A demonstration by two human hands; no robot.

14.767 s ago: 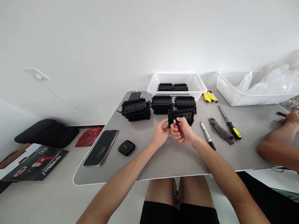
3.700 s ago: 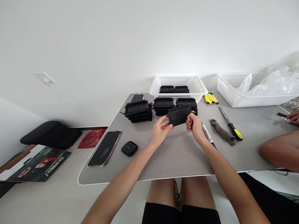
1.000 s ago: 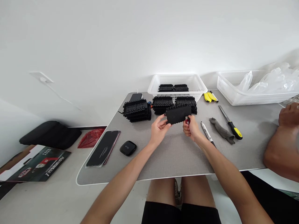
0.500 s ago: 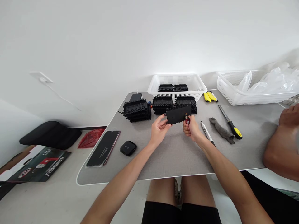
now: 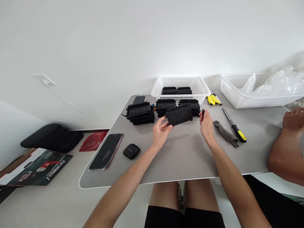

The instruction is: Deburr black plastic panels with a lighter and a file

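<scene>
Pinched at its left end by my left hand [image 5: 160, 133] is a flat black plastic panel [image 5: 180, 115] with notched edges, tilted above the table. My right hand [image 5: 206, 125] is closed around a lighter [image 5: 203, 113], a short way right of the panel and apart from it. No flame shows on the lighter. Behind the panel stand stacks of similar black panels, a left stack [image 5: 140, 112], a middle stack [image 5: 165, 107] and a right stack [image 5: 190, 105] partly hidden by the held one.
A white basket [image 5: 180, 96] holding more black panels stands at the back; another basket [image 5: 258, 100] holds plastic bags. Right lie a grey cloth [image 5: 226, 134], a file [image 5: 235, 126] and yellow tools [image 5: 213, 99]. A phone [image 5: 106, 151] and black case [image 5: 131, 151] lie left. Another person's arm [image 5: 287, 142] rests at right.
My right hand has moved right, carrying the lighter away from the panel's right end, and the small flame is gone. My left hand still holds the panel, which has shifted slightly left.
</scene>
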